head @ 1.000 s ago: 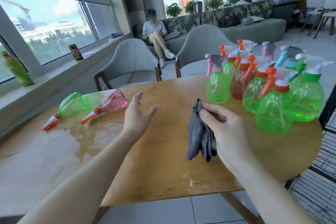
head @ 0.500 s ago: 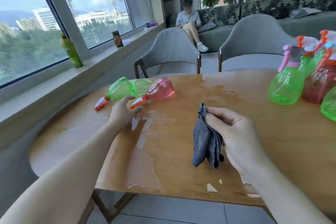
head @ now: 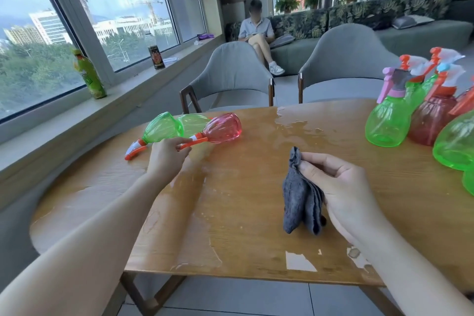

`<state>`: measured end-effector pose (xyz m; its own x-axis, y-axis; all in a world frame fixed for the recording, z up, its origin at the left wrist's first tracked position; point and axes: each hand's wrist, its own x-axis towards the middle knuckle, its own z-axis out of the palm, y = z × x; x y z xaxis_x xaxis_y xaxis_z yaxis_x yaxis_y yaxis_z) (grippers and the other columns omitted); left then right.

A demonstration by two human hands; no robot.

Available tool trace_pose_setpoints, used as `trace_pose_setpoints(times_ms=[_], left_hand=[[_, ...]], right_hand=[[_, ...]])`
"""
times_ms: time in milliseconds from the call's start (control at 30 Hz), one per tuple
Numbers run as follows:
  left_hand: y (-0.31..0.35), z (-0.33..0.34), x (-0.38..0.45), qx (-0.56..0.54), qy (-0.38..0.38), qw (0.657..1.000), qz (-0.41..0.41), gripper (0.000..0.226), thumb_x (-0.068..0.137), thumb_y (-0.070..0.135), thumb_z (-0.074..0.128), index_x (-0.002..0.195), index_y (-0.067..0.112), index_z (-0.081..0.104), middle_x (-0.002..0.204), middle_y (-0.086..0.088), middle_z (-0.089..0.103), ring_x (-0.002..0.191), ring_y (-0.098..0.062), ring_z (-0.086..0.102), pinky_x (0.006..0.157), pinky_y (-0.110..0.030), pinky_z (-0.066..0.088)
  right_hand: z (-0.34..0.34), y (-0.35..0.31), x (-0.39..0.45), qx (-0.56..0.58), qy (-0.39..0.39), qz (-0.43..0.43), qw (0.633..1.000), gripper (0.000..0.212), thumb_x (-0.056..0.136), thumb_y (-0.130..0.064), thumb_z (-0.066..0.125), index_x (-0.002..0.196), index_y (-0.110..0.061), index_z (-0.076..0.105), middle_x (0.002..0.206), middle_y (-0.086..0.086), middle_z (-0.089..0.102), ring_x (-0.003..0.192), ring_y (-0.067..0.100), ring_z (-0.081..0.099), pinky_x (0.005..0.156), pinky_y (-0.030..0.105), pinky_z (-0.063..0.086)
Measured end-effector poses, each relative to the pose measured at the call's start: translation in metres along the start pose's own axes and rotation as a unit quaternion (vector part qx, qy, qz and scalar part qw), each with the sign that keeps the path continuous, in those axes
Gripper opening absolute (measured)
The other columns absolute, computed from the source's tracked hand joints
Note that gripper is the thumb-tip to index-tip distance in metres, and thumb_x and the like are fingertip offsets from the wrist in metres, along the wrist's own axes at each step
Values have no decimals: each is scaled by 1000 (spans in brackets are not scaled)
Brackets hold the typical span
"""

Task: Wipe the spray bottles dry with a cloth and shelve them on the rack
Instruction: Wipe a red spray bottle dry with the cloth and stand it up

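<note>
The wooden surface (head: 230, 213) is rounded at its left end, wet in patches near the far edge, and chipped along the near edge. Toward the far left corner three spray bottles lie on their sides: a green bottle (head: 163, 131), a paler green one (head: 191, 123) behind it, and a pink bottle (head: 223, 128) just beside them, its orange nozzle (head: 193, 141) pointing at the near left. The left hand (head: 166, 155) reaches there, its fingers curled and pinching that orange nozzle. The right hand (head: 341, 187) hovers over the middle of the surface, gripping a folded grey cloth (head: 301, 200) that hangs down from its fingers. At the far right corner stands a cluster of upright spray bottles (head: 389, 120), green and red, running off the picture's right side.

Two grey chairs (head: 230, 77) stand at the far edge. Big windows run along the left wall, with a green drink bottle (head: 88, 74) and a dark can (head: 156, 58) on the sill. Beyond the chairs a person (head: 256, 31) sits on a long patterned sofa (head: 372, 15), potted plants (head: 287, 1) behind it.
</note>
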<state>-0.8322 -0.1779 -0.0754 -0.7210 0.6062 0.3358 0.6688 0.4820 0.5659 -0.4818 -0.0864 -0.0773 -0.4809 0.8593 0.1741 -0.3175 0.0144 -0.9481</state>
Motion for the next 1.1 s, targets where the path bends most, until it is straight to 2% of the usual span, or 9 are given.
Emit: trace_pose_setpoints(times_ms=[133,267,400,533,633,733,933,1033,1100], left_hand=[[39,-14,-18,22,-14,999,48,25,102,21,69,126,20,78,113,-11,78,68,-14,61,62,-26,45],[94,-27,-42,50,-36,992,113,24,103,22,70,125,24,79,108,-7,79,80,-20,63,74,-26,42],[162,-35,-74,63,-44,973,216,19,103,20,69,115,24,83,98,0,77,73,-18,63,69,-22,41],[228,-33,-100,137,-98,911,375,29,101,6,65,113,27,81,104,1,78,92,-26,73,74,-42,59],[278,-26,-121,251,-112,852,446,34,105,10,59,122,33,75,109,8,74,102,-22,69,77,-40,57],[318,-16,-141,335,-95,817,459,37,107,12,55,132,35,69,117,10,74,107,-21,69,78,-34,54],[331,-24,-157,406,-78,802,430,31,110,33,55,138,41,65,122,7,74,108,-23,70,78,-34,57],[328,-30,-170,403,-69,819,402,39,107,49,57,145,43,58,122,3,73,109,-25,70,81,-38,59],[323,-35,-186,376,-31,848,373,53,102,58,60,151,42,49,122,5,70,106,-25,70,80,-39,58]], right_hand=[[-25,-12,-5,13,31,-7,999,14,85,-12,76,87,-23,85,97,8,81,92,19,76,91,40,56],[-55,-27,-14,24,63,-16,998,20,90,-6,74,86,-22,84,97,7,81,93,19,76,93,41,55],[-82,-37,-17,21,88,-19,996,19,93,-6,74,89,-22,83,95,4,81,88,17,76,87,39,56],[-109,-49,-24,41,123,-26,991,15,94,-5,73,96,-19,80,92,2,81,88,18,76,82,36,57],[-125,-55,-32,47,140,-34,988,16,93,-5,74,92,-20,80,88,-2,81,85,16,76,79,32,56],[-138,-59,-38,53,145,-32,988,16,93,-5,75,91,-20,80,90,1,81,88,20,76,84,38,57],[-160,-64,-49,109,104,0,989,14,92,-7,74,93,-18,84,104,10,80,105,30,74,97,47,56],[-165,-71,-57,161,92,17,983,16,93,-5,70,105,-10,79,107,13,79,101,28,75,86,39,59],[-167,-76,-64,203,76,24,976,16,95,-4,66,107,-7,77,106,14,78,93,22,77,74,32,62]])
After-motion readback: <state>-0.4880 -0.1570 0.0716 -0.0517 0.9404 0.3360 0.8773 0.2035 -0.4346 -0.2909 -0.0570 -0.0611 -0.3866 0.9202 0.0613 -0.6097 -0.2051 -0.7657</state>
